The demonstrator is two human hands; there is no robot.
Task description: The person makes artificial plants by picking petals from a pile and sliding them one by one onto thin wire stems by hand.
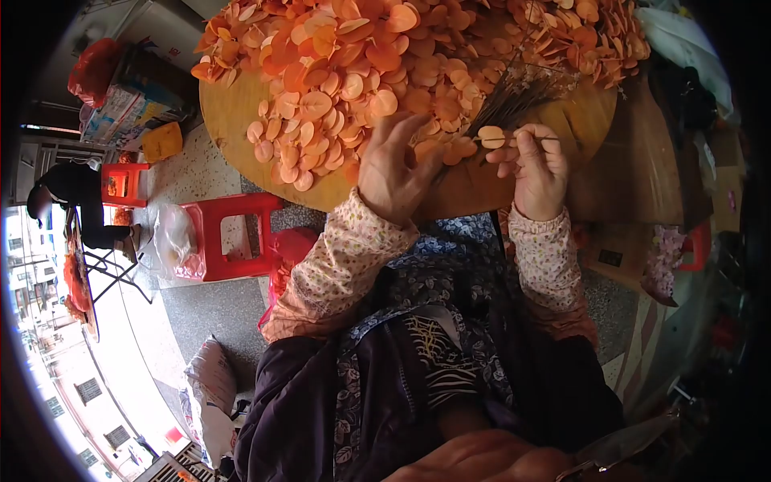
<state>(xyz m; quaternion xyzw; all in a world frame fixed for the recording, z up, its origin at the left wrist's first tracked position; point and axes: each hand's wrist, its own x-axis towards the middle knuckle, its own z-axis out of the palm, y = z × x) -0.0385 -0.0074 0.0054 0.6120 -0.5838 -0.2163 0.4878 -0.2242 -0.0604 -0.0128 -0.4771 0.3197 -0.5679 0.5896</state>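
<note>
A large heap of orange artificial leaves (385, 56) covers much of the round wooden table (233, 120). My left hand (393, 165) is over the near edge of the heap, fingers apart and slightly blurred, with no grip visible. To its right, my right hand (538, 173) pinches a thin stem between thumb and fingers. Small pale orange leaves (491, 136) sit on this stem, pointing toward my left hand. Just beyond lies a bundle of thin dark stems (514, 100), its far end among the leaves.
A red plastic stool (233, 238) stands left of the table, with a clear plastic bag (173, 233) beside it. Farther left, a person in dark clothing (76, 197) is near a folding table. Boxes (136, 104) are stacked at upper left. A filled sack (210, 373) leans below.
</note>
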